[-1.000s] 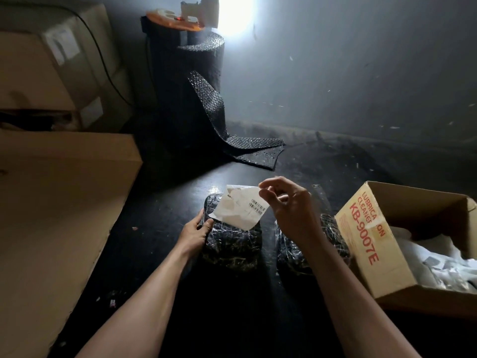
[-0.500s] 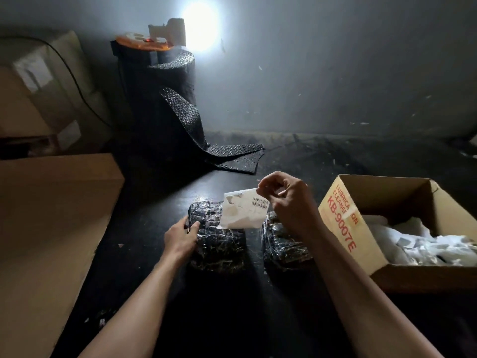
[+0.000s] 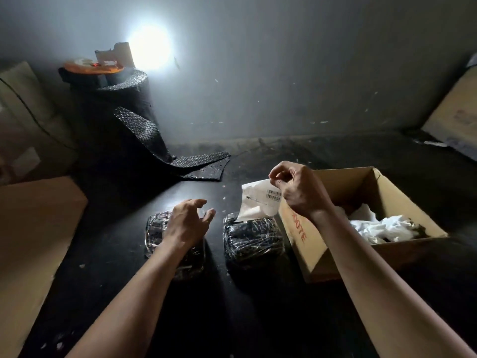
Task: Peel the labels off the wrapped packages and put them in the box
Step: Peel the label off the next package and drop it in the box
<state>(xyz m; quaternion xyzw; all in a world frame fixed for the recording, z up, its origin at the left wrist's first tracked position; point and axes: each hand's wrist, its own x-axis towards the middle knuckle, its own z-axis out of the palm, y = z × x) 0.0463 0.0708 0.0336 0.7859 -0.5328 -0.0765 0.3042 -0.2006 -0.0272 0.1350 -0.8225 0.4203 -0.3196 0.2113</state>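
Note:
Two packages wrapped in black bubble wrap and clear film lie side by side on the dark floor. My left hand (image 3: 189,223) hovers over the left package (image 3: 157,233) with fingers spread, holding nothing. My right hand (image 3: 296,189) pinches the top edge of a white label (image 3: 258,201) with barcodes. The label hangs in the air above the right package (image 3: 254,239), beside the near left corner of the open cardboard box (image 3: 307,244). Crumpled white labels (image 3: 382,226) fill the box's bottom.
A tall roll of black bubble wrap (image 3: 121,120) stands at the back left with a loose sheet trailing onto the floor. Cardboard boxes (image 3: 33,228) sit along the left side, and another piece of cardboard (image 3: 454,117) leans at the right. A bright light (image 3: 151,47) shines on the wall.
My right hand has carried the label from over the left package rightward to the box's corner. My left hand has let go of the left package's side and lifted, fingers apart.

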